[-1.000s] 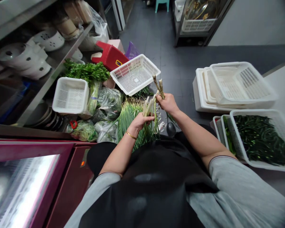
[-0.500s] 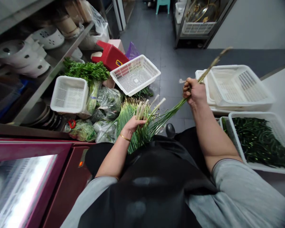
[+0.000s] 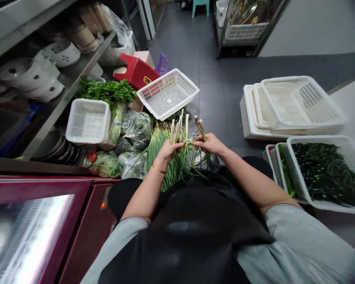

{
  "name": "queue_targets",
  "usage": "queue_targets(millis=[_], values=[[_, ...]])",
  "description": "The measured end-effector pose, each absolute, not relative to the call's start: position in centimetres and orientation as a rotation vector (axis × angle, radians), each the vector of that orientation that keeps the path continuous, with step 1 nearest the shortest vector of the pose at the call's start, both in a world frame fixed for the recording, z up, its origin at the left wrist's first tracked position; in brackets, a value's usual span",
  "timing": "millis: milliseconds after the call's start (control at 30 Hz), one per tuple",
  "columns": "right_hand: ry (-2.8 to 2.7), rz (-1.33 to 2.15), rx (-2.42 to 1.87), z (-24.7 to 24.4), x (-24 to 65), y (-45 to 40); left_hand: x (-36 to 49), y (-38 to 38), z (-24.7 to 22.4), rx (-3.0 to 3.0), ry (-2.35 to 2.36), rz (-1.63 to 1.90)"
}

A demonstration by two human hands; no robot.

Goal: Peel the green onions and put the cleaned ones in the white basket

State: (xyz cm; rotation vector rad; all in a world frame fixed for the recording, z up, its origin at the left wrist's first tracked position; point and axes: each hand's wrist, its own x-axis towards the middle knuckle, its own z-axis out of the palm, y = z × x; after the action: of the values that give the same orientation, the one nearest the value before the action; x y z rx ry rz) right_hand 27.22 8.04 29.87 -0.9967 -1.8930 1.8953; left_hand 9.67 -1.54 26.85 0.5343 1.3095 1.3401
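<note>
My left hand (image 3: 165,154), with a gold bangle at the wrist, is closed round a few scallions (image 3: 173,132) whose pale white ends point upward. Just to its right, my right hand (image 3: 210,143) grips scallions with brownish, unpeeled ends (image 3: 199,125). Between the two hands the fingertips nearly meet, and green leaves hang down below them. A large pile of scallions (image 3: 158,148) lies under and left of my left hand, root ends away from me. Part of the pile is hidden by my left hand and the black apron (image 3: 189,221).
Ahead sits a white perforated basket (image 3: 169,101); another square basket (image 3: 88,120) stands left, beside leafy celery (image 3: 109,92) and bagged vegetables (image 3: 136,130). On the right are stacked white baskets (image 3: 301,100) and a basket of green peppers (image 3: 328,173). A shelf edge (image 3: 68,94) runs along the left.
My right hand has come down and left from the far right, where it was pulling along a stretched bunch of scallions, to beside my left hand. The left hand keeps its grip.
</note>
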Motion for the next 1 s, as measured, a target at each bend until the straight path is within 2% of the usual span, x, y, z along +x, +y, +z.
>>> queue_targets(millis=[333, 600, 800, 867, 1000], values=[[-1.613, 2.174, -0.956, 31.8, 27.4, 7.9, 9.3, -2.4, 26.2, 0.583, 1.233, 1.220], [-1.243, 1.574, -1.027, 38.3, 34.9, 16.4, 6.0, -4.8, 24.5, 0.553, 1.351, 1.162], [-1.665, 1.365, -1.515, 32.5, 32.1, 15.8, 6.7, -4.6, 24.8, 0.628, 1.204, 1.169], [-1.686, 1.456, -1.447, 30.9, 30.0, 13.7, 7.0, -4.1, 25.3, 0.671, 1.140, 1.155], [-1.572, 1.995, -0.917, 31.4, 26.8, 9.7, 7.9, -3.3, 25.9, 0.741, 1.054, 1.064]])
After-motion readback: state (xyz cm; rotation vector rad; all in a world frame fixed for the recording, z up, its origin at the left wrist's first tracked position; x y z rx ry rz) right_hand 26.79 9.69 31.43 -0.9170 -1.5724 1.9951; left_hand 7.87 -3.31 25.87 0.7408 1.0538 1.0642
